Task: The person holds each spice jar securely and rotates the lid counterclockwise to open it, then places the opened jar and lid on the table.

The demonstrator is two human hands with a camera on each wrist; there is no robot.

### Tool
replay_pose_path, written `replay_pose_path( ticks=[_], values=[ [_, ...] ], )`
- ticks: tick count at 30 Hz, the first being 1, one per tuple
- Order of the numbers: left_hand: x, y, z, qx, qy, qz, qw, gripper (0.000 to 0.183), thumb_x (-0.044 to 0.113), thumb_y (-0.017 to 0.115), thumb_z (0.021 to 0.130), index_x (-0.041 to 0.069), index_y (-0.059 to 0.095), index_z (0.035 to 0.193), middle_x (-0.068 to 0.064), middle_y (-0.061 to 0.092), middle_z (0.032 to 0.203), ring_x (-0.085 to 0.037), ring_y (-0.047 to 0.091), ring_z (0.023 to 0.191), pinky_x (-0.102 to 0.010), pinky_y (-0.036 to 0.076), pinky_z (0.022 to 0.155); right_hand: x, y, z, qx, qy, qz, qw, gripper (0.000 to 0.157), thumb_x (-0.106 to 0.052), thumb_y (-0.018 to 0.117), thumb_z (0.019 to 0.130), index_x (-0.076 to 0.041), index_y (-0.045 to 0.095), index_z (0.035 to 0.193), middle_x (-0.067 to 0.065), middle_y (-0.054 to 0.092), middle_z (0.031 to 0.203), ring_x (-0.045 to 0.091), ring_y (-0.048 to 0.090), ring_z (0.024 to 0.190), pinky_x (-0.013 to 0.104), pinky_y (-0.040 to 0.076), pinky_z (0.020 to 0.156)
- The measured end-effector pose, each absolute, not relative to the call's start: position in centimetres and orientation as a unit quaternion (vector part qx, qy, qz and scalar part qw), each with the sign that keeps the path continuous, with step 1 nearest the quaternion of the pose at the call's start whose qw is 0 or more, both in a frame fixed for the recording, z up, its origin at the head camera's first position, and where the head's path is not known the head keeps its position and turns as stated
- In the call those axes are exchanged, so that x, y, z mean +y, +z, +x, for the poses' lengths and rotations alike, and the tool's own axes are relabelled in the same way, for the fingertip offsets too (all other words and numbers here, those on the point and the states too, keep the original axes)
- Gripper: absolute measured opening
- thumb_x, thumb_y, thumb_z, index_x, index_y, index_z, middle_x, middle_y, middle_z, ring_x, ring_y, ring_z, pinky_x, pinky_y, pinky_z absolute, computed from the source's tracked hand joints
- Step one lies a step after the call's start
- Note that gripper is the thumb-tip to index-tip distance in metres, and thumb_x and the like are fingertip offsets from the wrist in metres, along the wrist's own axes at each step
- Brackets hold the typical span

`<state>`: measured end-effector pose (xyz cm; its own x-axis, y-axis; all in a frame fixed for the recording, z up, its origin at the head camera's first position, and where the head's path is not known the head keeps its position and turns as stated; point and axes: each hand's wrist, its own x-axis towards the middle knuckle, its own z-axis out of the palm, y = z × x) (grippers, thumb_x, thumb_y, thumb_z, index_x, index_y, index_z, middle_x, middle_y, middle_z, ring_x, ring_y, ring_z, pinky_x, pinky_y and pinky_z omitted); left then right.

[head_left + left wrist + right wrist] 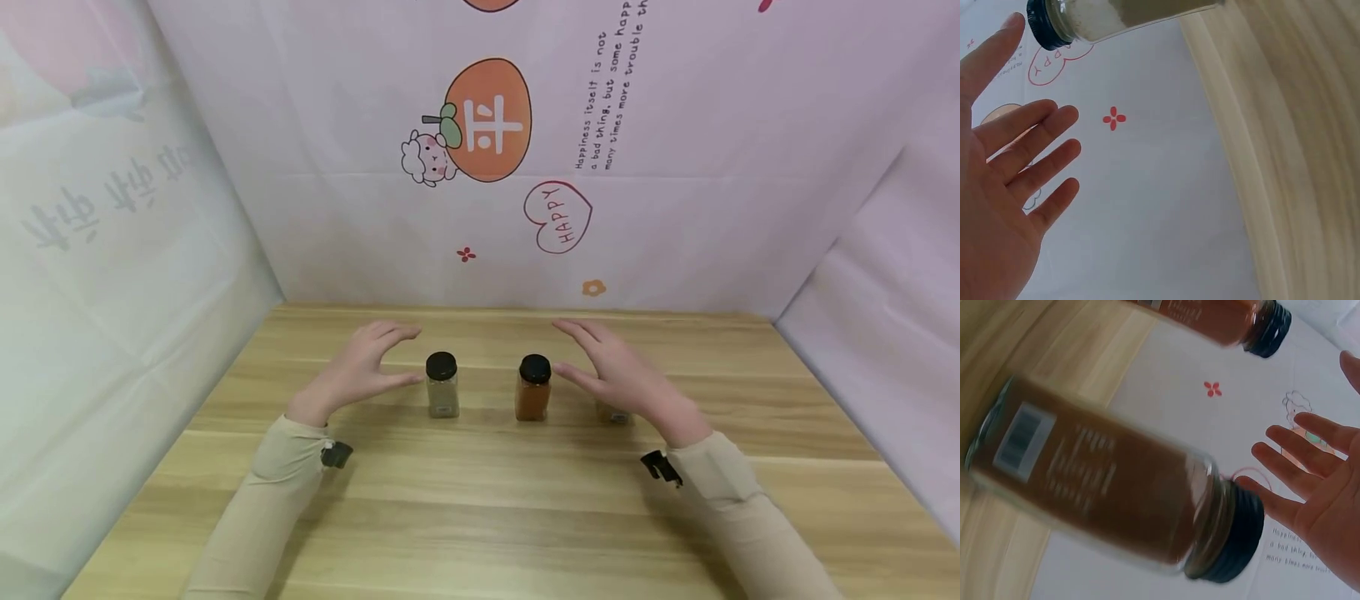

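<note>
A spice jar of pale powder (443, 393) with a black lid stands upright on the wooden table, just right of my left hand (356, 371). That hand's thumb points toward the lid, fingers spread and holding nothing. To its right stands a jar of orange-red powder (532, 400), also black-lidded. My right hand (622, 375) hovers beside it, fingers extended and nothing in them. A third jar, of brown powder (1104, 475), looms large in the right wrist view; in the head view my right hand hides most of it. Whether the right thumb touches the orange-red jar, I cannot tell.
A printed white cloth (360, 208) hangs behind the table's back edge, with further white cloth (135, 292) on the left and right sides. Small black devices (337, 454) sit at both wrists. Bare wooden tabletop (480, 517) stretches in front of the jars.
</note>
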<state>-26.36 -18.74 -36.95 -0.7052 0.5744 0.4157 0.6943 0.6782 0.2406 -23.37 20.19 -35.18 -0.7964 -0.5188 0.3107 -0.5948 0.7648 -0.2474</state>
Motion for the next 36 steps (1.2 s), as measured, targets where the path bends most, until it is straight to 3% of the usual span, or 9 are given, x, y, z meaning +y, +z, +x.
replay_pose_path(
  ticks=[15,36],
  values=[
    [-19.0,-38.5,-27.1,-0.894,-0.228,-0.361,0.134,0.063,0.033,0.082,0.072,0.006,0.060,0.124,-0.009,0.062,0.121,-0.029,0.054,0.115,-0.048,0.040,0.101,16.2,-35.6,-24.1,-0.917,0.183,0.335,0.112,0.058,-0.048,0.051,0.094,-0.017,0.041,0.142,0.008,0.046,0.141,0.026,0.044,0.129,0.046,0.041,0.104],
    [-18.6,-40.6,-26.7,-0.899,-0.260,-0.344,0.073,0.056,0.033,0.080,0.073,0.007,0.062,0.120,-0.007,0.064,0.116,-0.026,0.058,0.111,-0.046,0.043,0.100,10.0,-36.7,-24.5,-0.904,0.122,0.374,0.170,0.053,-0.046,0.052,0.095,-0.015,0.048,0.137,0.006,0.057,0.129,0.023,0.056,0.117,0.041,0.049,0.094]
  ],
)
